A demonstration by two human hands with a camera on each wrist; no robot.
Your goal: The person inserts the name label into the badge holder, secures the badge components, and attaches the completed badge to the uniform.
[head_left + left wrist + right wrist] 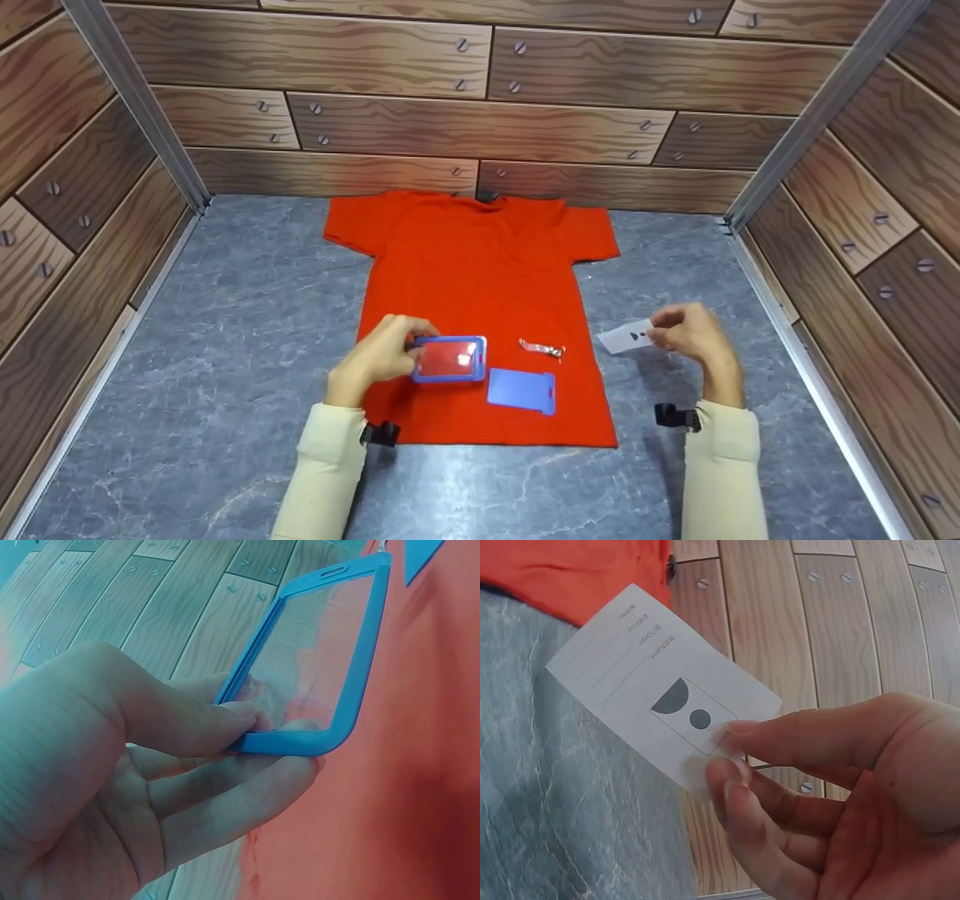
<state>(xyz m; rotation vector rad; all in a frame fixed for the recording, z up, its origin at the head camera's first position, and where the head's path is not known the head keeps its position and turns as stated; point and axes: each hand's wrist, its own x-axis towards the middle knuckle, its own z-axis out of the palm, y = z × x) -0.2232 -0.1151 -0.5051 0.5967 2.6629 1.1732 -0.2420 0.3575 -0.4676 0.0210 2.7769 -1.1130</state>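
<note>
My left hand (384, 351) pinches one end of a blue badge holder (480, 360) with a clear window, held over the red T-shirt. In the left wrist view the thumb presses the holder's frame (349, 709) from one side, with fingers behind and below it. A white paper insert card (622, 664), printed with a portrait outline and text lines, is pinched by one end between thumb and fingers of my right hand (694, 334). That hand is right of the shirt, above the grey surface. Between the hands, a flat blue cover piece (520, 391) lies on the shirt, with a clear strap clip (541, 348) behind it.
The red T-shirt (472, 277) is spread flat, collar toward the back wall, on a grey marbled surface (255, 315). Wood-patterned panels (390, 124) wall in the back and both sides, with metal posts (142, 112) at the corners.
</note>
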